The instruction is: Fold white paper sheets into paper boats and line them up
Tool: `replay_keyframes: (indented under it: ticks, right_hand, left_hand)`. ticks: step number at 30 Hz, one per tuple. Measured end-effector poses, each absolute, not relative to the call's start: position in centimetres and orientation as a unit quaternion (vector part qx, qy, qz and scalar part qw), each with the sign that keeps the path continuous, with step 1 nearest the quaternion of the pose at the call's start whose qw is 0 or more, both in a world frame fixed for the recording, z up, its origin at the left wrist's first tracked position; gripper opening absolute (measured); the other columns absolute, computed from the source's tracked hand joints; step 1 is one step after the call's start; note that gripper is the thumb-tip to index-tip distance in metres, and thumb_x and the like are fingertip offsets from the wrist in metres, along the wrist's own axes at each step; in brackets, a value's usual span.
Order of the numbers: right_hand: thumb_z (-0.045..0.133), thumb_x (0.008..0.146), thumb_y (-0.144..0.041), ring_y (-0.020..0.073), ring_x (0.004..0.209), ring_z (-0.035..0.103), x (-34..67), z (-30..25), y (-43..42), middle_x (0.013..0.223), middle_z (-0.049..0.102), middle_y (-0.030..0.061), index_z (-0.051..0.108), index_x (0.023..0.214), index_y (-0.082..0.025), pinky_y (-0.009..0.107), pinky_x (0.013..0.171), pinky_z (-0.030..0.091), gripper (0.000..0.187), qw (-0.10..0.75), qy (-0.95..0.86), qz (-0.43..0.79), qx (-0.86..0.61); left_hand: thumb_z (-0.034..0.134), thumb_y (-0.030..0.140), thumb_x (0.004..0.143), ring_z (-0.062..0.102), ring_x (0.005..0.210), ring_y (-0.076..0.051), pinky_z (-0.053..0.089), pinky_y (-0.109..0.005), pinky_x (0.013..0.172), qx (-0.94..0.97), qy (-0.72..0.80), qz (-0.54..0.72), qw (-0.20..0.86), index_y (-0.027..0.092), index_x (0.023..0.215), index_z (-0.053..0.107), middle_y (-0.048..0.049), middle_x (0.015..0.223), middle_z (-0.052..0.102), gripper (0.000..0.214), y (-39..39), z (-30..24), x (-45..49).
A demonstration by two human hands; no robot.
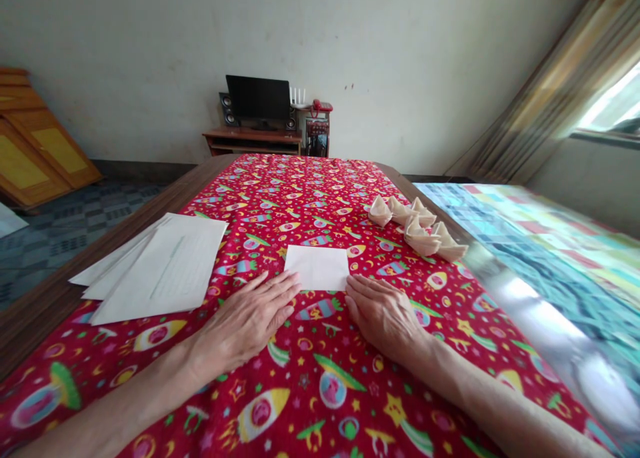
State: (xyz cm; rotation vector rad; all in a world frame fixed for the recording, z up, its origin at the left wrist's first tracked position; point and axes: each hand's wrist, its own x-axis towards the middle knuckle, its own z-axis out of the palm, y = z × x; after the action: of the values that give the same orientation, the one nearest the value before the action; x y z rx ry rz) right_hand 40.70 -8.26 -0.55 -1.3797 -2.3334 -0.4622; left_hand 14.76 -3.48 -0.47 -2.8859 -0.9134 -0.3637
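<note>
A small white folded sheet of paper [317, 266] lies flat on the red rocket-patterned cloth [310, 378]. My left hand [247, 321] rests palm down, fingers stretched out, with its fingertips touching the paper's near left corner. My right hand [383, 315] also lies flat and open, its fingertips at the paper's near right corner. Neither hand holds anything.
A stack of white paper sheets [160, 268] lies at the left on the cloth. Several folded beige paper shapes [417, 228] sit at the right near the table's edge. A desk with a monitor [257, 101] stands by the far wall. A patterned bed [540, 245] lies to the right.
</note>
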Motion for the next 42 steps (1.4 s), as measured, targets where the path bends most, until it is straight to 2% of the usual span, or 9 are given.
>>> replay_keyframes:
  ticks: [9, 12, 15, 21, 25, 29, 32, 37, 42]
  right_hand:
    - [0.040, 0.093, -0.020, 0.0190, 0.092, 0.066, 40.3, -0.4, -8.1, 0.098, 0.071, 0.0092, 0.068, 0.088, -0.015, 0.031, 0.084, 0.052, 0.029, 0.185, -0.832, -0.151, -0.501]
    - [0.040, 0.093, -0.020, 0.0181, 0.089, 0.066, 40.1, -0.3, -7.9, 0.092, 0.071, 0.0089, 0.067, 0.083, -0.016, 0.030, 0.082, 0.051, 0.029, 0.186, -0.831, -0.151, -0.501]
    - [0.040, 0.094, -0.020, 0.0175, 0.086, 0.065, 40.3, -0.3, -7.5, 0.088, 0.070, 0.0079, 0.065, 0.079, -0.017, 0.030, 0.080, 0.049, 0.029, 0.180, -0.838, -0.156, -0.490]
    - [0.046, 0.092, -0.019, 0.0220, 0.092, 0.059, 40.0, 0.2, -7.0, 0.096, 0.067, 0.0095, 0.062, 0.083, -0.016, 0.041, 0.087, 0.042, 0.019, 0.169, -0.848, -0.214, -0.455]
    - [0.043, 0.090, -0.009, 0.0243, 0.092, 0.054, 37.7, 0.6, -6.8, 0.099, 0.064, 0.0125, 0.060, 0.094, -0.014, 0.040, 0.076, 0.043, 0.018, 0.138, -0.860, -0.234, -0.432]
    - [0.047, 0.088, -0.012, 0.0230, 0.083, 0.052, 36.2, 0.7, -5.9, 0.081, 0.061, 0.0091, 0.059, 0.085, -0.016, 0.032, 0.062, 0.043, 0.013, 0.102, -0.869, -0.209, -0.438]
    - [0.048, 0.089, -0.013, 0.0206, 0.079, 0.052, 36.8, 0.7, -5.2, 0.078, 0.062, 0.0072, 0.059, 0.080, -0.017, 0.028, 0.059, 0.043, 0.015, 0.097, -0.876, -0.191, -0.433]
    - [0.042, 0.091, -0.012, 0.0181, 0.082, 0.059, 39.4, 0.6, -5.1, 0.098, 0.067, 0.0096, 0.062, 0.095, -0.013, 0.028, 0.066, 0.048, 0.020, 0.198, -0.877, -0.195, -0.392]
    - [0.044, 0.092, -0.016, 0.0126, 0.086, 0.065, 40.8, 0.2, -5.5, 0.099, 0.070, 0.0056, 0.064, 0.097, -0.017, 0.023, 0.075, 0.051, 0.021, 0.326, -0.850, -0.108, -0.399]
  left_hand:
    - [0.038, 0.032, 0.095, 0.048, 0.124, -0.021, 0.039, -0.040, 0.105, -0.935, -0.312, -0.153, 0.070, 0.018, 0.129, 0.052, -0.0065, 0.135, 0.052, 0.039, -3.9, -0.4, 13.0]
    - [0.039, 0.025, 0.095, 0.055, 0.117, -0.020, 0.042, -0.039, 0.103, -0.936, -0.281, -0.201, 0.069, 0.018, 0.121, 0.058, -0.0069, 0.124, 0.061, 0.033, -2.8, -0.8, 13.3]
    - [0.038, 0.016, 0.094, 0.054, 0.117, -0.017, 0.046, -0.035, 0.101, -0.945, -0.240, -0.221, 0.032, 0.019, 0.125, 0.053, -0.0063, 0.123, 0.061, 0.035, -1.3, -1.2, 14.1]
    - [0.037, 0.014, 0.093, 0.052, 0.118, -0.018, 0.045, -0.035, 0.102, -0.956, -0.204, -0.206, 0.036, 0.016, 0.120, 0.052, -0.0082, 0.120, 0.060, 0.030, -0.2, 0.1, 16.0]
    - [0.038, 0.010, 0.091, 0.057, 0.106, -0.018, 0.047, -0.032, 0.095, -0.959, -0.240, -0.148, 0.025, 0.017, 0.110, 0.056, -0.0061, 0.109, 0.063, 0.026, -0.9, 1.3, 17.6]
    - [0.037, 0.013, 0.094, 0.059, 0.097, -0.019, 0.049, -0.032, 0.086, -0.953, -0.263, -0.149, 0.035, 0.015, 0.101, 0.057, -0.0065, 0.098, 0.064, 0.022, -1.3, 1.2, 18.1]
    - [0.041, 0.017, 0.094, 0.058, 0.099, -0.020, 0.048, -0.034, 0.088, -0.948, -0.263, -0.171, 0.045, 0.016, 0.100, 0.059, -0.0063, 0.100, 0.065, 0.019, -0.9, 0.7, 17.4]
    - [0.050, 0.017, 0.088, 0.051, 0.116, -0.024, 0.043, -0.042, 0.096, -0.927, -0.274, -0.237, 0.094, 0.019, 0.106, 0.063, -0.0057, 0.119, 0.063, 0.022, 1.0, -0.1, 15.9]
    - [0.044, 0.010, 0.089, 0.056, 0.110, -0.020, 0.046, -0.038, 0.092, -0.924, -0.229, -0.281, 0.125, 0.019, 0.106, 0.063, -0.0039, 0.111, 0.067, 0.027, -0.1, 1.2, 15.7]
